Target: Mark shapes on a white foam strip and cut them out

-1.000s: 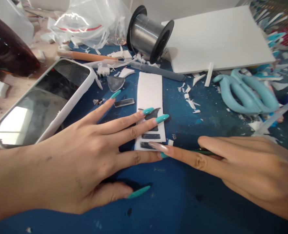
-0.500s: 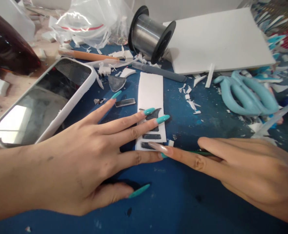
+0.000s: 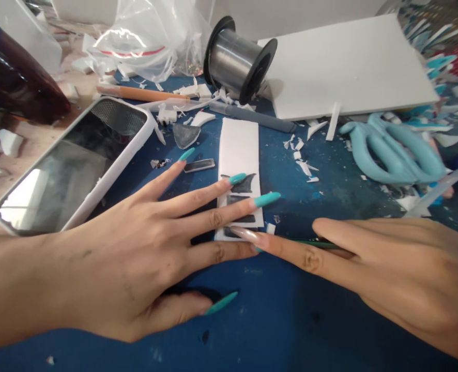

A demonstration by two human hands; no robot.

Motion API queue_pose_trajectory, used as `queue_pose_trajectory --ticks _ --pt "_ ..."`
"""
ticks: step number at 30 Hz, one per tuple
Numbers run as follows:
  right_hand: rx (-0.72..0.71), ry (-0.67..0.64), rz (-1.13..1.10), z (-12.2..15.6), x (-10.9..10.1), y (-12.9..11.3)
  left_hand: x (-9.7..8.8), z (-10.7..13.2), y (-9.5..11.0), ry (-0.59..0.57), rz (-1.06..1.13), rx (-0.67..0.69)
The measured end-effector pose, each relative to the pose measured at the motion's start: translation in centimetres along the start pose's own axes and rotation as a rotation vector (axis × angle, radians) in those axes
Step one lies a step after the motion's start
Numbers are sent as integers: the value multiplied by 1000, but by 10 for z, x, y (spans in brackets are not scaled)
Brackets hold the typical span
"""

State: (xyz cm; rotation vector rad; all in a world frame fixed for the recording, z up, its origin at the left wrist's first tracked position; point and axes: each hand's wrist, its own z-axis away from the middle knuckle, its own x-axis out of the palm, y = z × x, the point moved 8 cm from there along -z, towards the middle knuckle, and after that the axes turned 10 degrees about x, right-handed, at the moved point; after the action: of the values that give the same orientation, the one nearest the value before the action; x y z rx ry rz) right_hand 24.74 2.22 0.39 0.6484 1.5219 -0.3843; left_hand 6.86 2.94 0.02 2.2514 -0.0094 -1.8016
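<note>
Countless white scraps (image 3: pixel 301 155) — cluttered blue tabletop (image 3: pixel 283 320)

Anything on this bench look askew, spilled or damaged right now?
White scraps lie strewn over the blue mat, thickest near the foam board. The spool lies tipped on its side. The left hand presses flat on the white strip; the right hand touches its near end. Nothing looks broken.

The narrow white foam strip (image 3: pixel 239 150) lies mid-table (image 3: pixel 275 320); the white-cased phone (image 3: pixel 74 165) to its left, the pale blue plastic scissors (image 3: pixel 392 150) right, the black wire spool (image 3: pixel 239 59) behind, seemingly touching the white foam board (image 3: pixel 349 64).
</note>
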Motion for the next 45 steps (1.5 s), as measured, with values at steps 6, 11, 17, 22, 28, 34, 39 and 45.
queue_pose_trajectory --ticks 6,11,17,22,28,34,39,45 --pt "21 -5 80 1 -6 -1 3 2 -4 -31 3 -19" --pt "132 -31 91 -1 -8 4 3 5 -4 -40 -8 6" --pt "24 34 43 -7 -15 -1 0 1 -4 -23 -24 -23" --pt "24 10 78 -1 -6 3 0 2 -3 -19 -29 -34" --pt "37 -9 54 5 -4 7 3 5 -3 -30 -43 -50" --pt "91 -41 125 14 2 11 4 4 -4 -33 -54 -40" --pt "168 -115 217 29 18 14 5 5 -5 -20 -62 -59" --pt "142 -86 184 21 10 16 4 5 -5 7 -69 -55"
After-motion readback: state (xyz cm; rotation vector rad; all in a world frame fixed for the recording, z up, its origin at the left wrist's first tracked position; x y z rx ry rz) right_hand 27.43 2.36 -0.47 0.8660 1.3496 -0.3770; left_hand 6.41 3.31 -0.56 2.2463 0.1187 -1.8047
